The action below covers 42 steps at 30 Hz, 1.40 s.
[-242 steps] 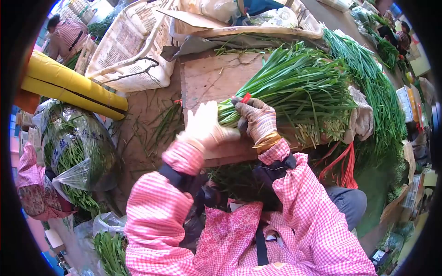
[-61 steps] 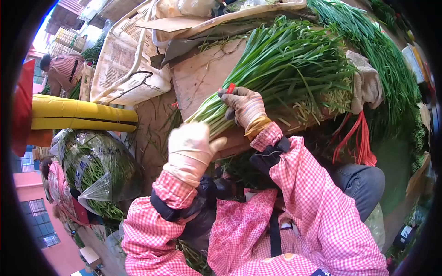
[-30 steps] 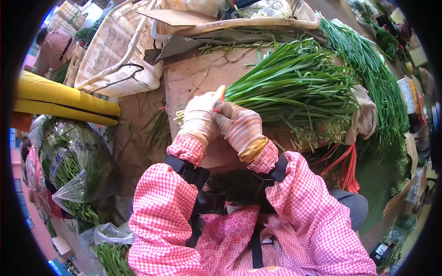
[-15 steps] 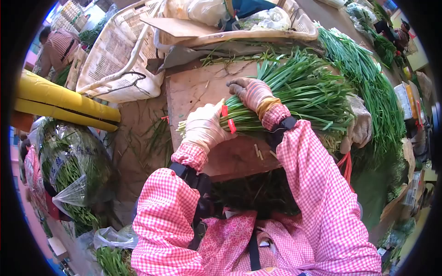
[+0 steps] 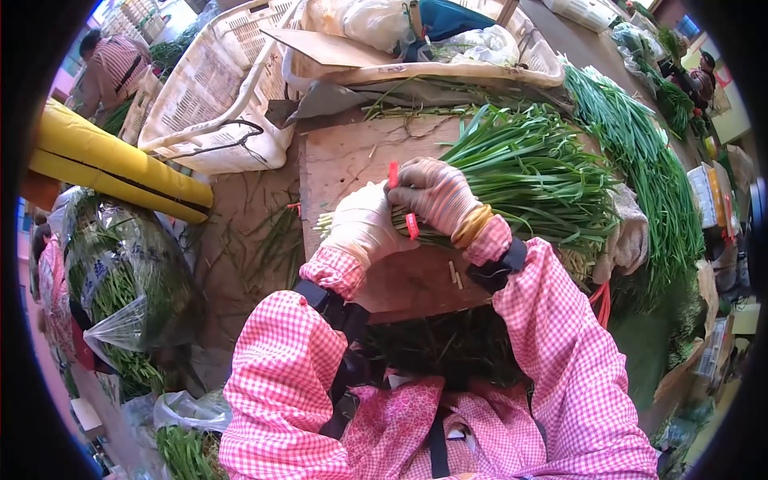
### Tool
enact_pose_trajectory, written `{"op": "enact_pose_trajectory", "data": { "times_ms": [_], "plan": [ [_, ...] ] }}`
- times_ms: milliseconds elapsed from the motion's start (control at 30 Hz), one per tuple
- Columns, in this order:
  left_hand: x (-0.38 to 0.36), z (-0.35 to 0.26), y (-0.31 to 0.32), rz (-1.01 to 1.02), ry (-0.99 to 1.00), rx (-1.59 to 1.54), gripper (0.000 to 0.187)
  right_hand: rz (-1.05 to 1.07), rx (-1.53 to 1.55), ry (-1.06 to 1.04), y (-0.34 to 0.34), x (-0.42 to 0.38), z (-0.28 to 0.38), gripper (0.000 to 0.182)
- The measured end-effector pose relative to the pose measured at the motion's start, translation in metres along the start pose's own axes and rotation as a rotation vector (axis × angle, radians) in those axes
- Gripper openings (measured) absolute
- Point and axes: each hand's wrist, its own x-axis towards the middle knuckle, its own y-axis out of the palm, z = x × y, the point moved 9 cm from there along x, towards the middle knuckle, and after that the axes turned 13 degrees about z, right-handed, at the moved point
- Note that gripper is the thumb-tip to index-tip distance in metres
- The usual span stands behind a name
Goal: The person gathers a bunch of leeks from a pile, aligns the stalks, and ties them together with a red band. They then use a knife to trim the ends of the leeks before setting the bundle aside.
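Left of the desk [image 5: 400, 280] sits a clear bag [image 5: 120, 288] of greens, beside a yellow pad [image 5: 120, 160]; a white crate [image 5: 200, 88] stands past the desk's far left corner. A green bundle [image 5: 532, 172] lies across the desk, its pale stem ends at the left edge. There the gloved left hand [image 5: 360, 222] has its grip clamped around the stems. A red band [image 5: 393, 173] shows just beside it, then the gloved right hand [image 5: 434, 198], fingers curled over the bundle; whether its grip is closed I cannot tell. Leaf tips reach a grey cloth [image 5: 628, 228] at far right.

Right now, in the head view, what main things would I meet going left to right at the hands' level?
Clear bag of greens, gloved left hand, gloved right hand, beige cloth, long greens.
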Motion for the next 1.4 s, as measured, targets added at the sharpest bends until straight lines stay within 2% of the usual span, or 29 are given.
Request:
{"op": "enact_pose_trajectory", "data": {
  "times_ms": [33,133,167,267,300,333,400,467,533,600,667,700,800,933,967,1067,1100,1167,1200,1233,1267,1333,1367,1400],
  "plan": [
    [0.002,0.001,0.002,0.082,-0.064,0.009,0.072,-0.024,0.491,0.198,0.005,-0.006,-0.019,0.014],
    [0.002,0.0,-0.003,0.021,-0.043,0.065,0.073,0.035,0.665,0.194,0.007,-0.011,-0.026,0.014],
    [0.001,-0.002,-0.005,0.031,-0.032,0.065,0.073,0.097,0.863,0.234,0.013,-0.017,-0.026,0.018],
    [-0.003,-0.008,-0.01,0.007,0.02,0.048,0.067,0.102,0.682,0.167,-0.004,-0.012,-0.01,0.018],
    [-0.003,-0.006,-0.009,-0.037,0.05,0.026,0.061,-0.027,0.079,-0.079,-0.036,-0.014,0.025,0.018],
    [-0.004,-0.004,-0.01,-0.083,0.078,0.001,0.056,-0.161,-0.225,-0.179,-0.053,-0.024,0.048,0.016],
    [-0.004,-0.003,-0.009,-0.072,0.079,0.034,0.061,-0.203,-0.326,0.031,-0.063,-0.04,0.047,0.017],
    [-0.005,-0.006,-0.009,-0.062,0.101,0.039,0.07,0.022,-0.464,0.18,-0.032,-0.052,0.06,0.024],
    [0.002,-0.003,-0.003,-0.051,0.079,0.062,0.068,0.056,-0.498,0.187,-0.007,-0.055,0.06,0.03],
    [0.001,0.0,-0.005,-0.054,0.064,0.07,0.06,0.072,-0.317,0.257,0.006,-0.046,0.042,0.029],
    [-0.004,-0.004,-0.01,-0.06,0.069,0.055,0.048,0.228,-0.052,0.441,0.02,-0.039,0.023,0.029],
    [0.001,0.002,-0.006,-0.057,0.057,0.074,0.048,0.305,0.083,0.534,0.027,-0.04,0.014,0.029],
    [-0.003,-0.004,-0.014,-0.058,0.067,-0.002,0.048,0.313,0.15,0.34,0.03,-0.045,0.009,0.027],
    [0.001,0.001,-0.013,-0.062,0.086,-0.027,0.05,-0.056,-0.501,-0.257,0.006,-0.047,0.066,0.019],
    [0.003,0.003,-0.012,-0.05,0.097,-0.046,0.05,-0.034,-0.806,-0.078,0.013,-0.037,0.054,0.012],
    [0.011,0.005,-0.004,0.038,0.14,-0.134,0.048,-0.022,-0.947,0.119,0.009,-0.008,0.041,0.011],
    [0.014,0.008,-0.004,0.064,0.147,-0.171,0.048,-0.044,-0.951,0.13,0.005,-0.008,0.047,0.011],
    [0.009,0.007,-0.01,0.007,0.107,-0.091,0.047,-0.2,-0.847,-0.101,-0.007,-0.013,0.066,0.014],
    [0.007,0.004,-0.012,-0.019,0.093,-0.055,0.046,-0.173,-0.759,-0.117,-0.008,-0.011,0.058,0.016],
    [0.007,0.004,-0.007,0.112,0.056,-0.098,0.058,-0.148,-0.67,-0.132,-0.009,-0.009,0.05,0.018],
    [0.008,0.005,-0.007,0.142,0.006,-0.086,0.058,-0.123,-0.581,-0.145,-0.01,-0.008,0.042,0.02],
    [0.006,0.01,-0.008,0.192,-0.103,-0.057,0.059,-0.066,-0.514,-0.101,0.0,0.0,0.031,0.018],
    [0.005,0.009,-0.009,0.149,-0.069,-0.06,0.063,-0.031,-0.467,0.032,-0.003,-0.002,0.03,0.016],
    [0.006,0.007,-0.013,0.018,0.069,-0.098,0.061,-0.025,-0.396,0.067,-0.002,-0.004,0.027,0.018]
  ]
}}
